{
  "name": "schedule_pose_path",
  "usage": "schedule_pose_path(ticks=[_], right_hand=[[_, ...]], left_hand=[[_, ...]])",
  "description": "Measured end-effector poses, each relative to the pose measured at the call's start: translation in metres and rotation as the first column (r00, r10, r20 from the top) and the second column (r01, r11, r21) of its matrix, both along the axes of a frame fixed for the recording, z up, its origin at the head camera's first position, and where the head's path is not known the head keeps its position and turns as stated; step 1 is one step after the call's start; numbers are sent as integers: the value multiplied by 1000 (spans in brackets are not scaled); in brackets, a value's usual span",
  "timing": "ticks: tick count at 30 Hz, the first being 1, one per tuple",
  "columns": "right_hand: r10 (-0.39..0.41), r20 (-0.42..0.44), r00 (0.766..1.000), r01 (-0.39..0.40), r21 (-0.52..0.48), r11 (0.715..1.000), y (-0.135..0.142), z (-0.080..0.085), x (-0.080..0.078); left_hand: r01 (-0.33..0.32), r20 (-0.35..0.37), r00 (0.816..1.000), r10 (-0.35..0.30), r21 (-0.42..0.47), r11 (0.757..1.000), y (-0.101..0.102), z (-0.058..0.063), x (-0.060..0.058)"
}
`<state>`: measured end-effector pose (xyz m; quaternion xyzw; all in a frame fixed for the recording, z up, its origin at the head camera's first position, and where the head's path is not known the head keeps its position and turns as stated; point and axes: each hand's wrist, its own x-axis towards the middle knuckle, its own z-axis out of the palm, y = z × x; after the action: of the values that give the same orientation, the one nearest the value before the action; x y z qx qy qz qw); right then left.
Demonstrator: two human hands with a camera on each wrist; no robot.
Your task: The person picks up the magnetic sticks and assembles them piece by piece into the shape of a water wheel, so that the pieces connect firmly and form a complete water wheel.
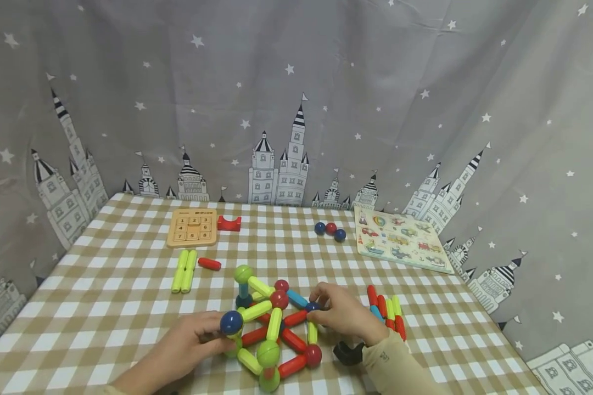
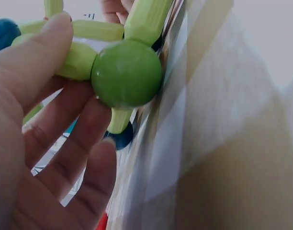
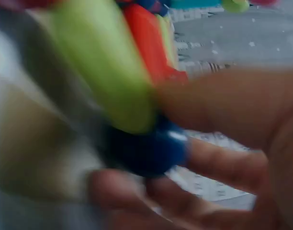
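A structure of balls and rods [image 1: 274, 325] in yellow-green, red and blue stands on the checkered cloth between both hands. My left hand [image 1: 190, 343] is at its left side, just under a dark blue ball [image 1: 231, 322]. In the left wrist view, thumb and fingers pinch a yellow-green rod [image 2: 78, 62] that joins a green ball [image 2: 127, 74]. At the opposite corner my right hand [image 1: 348, 315] pinches another dark blue ball [image 3: 149, 151]. From this ball a yellow-green rod [image 3: 106, 67] and a red rod [image 3: 147, 43] run away in the blurred right wrist view.
Loose rods [image 1: 387, 314] lie beyond the right wrist, beside a black object [image 1: 348, 354]. Yellow-green rods [image 1: 184, 271] and a red rod [image 1: 210, 264] lie at left. Farther back are a number puzzle [image 1: 191, 227], a red curved block [image 1: 229, 224], loose balls [image 1: 331, 228] and a picture board [image 1: 400, 238].
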<state>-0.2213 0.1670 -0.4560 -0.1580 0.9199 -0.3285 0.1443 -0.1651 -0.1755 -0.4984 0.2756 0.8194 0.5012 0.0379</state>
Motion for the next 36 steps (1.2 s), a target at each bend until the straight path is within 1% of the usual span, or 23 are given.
schedule_pose_path(ticks=[3,5,7,10,12,14,17,18,19,21,23,26,27,28,29,30,31,32,33,34,35,36], right_hand=[[-61,-24,998,58,-91,994,2,-12,1],[-103,-47,994,96,-132,987,2,-19,-1],[-139,-65,988,126,-171,977,1,-25,-4],[-169,-81,982,150,-204,968,2,-28,-6],[-134,-74,988,115,-213,970,8,-26,-3],[-52,-62,997,38,-204,978,16,-22,2],[77,-45,996,-85,-190,978,23,-18,8],[112,-51,992,-119,-185,975,24,-18,9],[130,-59,990,-138,-184,973,24,-19,10],[124,-98,987,-141,-186,972,22,-23,9],[90,-152,984,-120,-195,973,19,-26,7],[15,-211,977,-62,-218,974,15,-31,2],[-7,-219,976,-43,-225,973,14,-32,1],[-21,-222,975,-31,-232,972,14,-32,0],[-33,-221,975,-20,-232,973,14,-32,0],[-38,-221,974,-16,-239,971,15,-31,0],[-36,-224,974,-20,-246,969,17,-29,1],[-26,-220,975,-33,-260,965,19,-27,2],[4,-207,978,-64,-281,957,22,-25,4],[50,-193,980,-108,-300,948,25,-22,6],[107,-176,979,-159,-319,934,27,-19,9],[168,-159,973,-213,-332,919,30,-16,11]], left_hand=[[4,-44,999,-4,-11,1000,4,1,0],[24,-55,998,-24,-8,1000,6,1,1],[68,-69,995,-67,2,998,6,-1,2],[153,-51,987,-152,16,988,7,-5,4],[203,-30,979,-203,29,979,9,-5,5],[234,8,972,-235,50,971,10,-5,6],[240,36,969,-243,68,968,11,-4,6],[240,44,969,-244,72,968,11,-4,6],[241,51,968,-245,74,968,11,-4,6],[262,76,960,-268,90,961,10,-5,6],[307,110,941,-320,123,944,10,-5,6],[368,136,910,-391,168,915,11,-7,7],[378,133,906,-403,176,909,11,-7,8],[378,125,907,-401,177,909,12,-7,8],[359,100,921,-377,161,919,12,-7,10],[319,83,939,-332,139,937,13,-6,11],[261,72,960,-269,107,959,13,-4,12],[185,60,980,-189,72,980,13,-2,13],[94,50,994,-96,39,995,13,0,14],[-5,48,999,4,4,1000,13,3,14],[-106,40,993,107,-27,994,13,5,14],[-197,41,979,199,-47,979,13,7,13]])
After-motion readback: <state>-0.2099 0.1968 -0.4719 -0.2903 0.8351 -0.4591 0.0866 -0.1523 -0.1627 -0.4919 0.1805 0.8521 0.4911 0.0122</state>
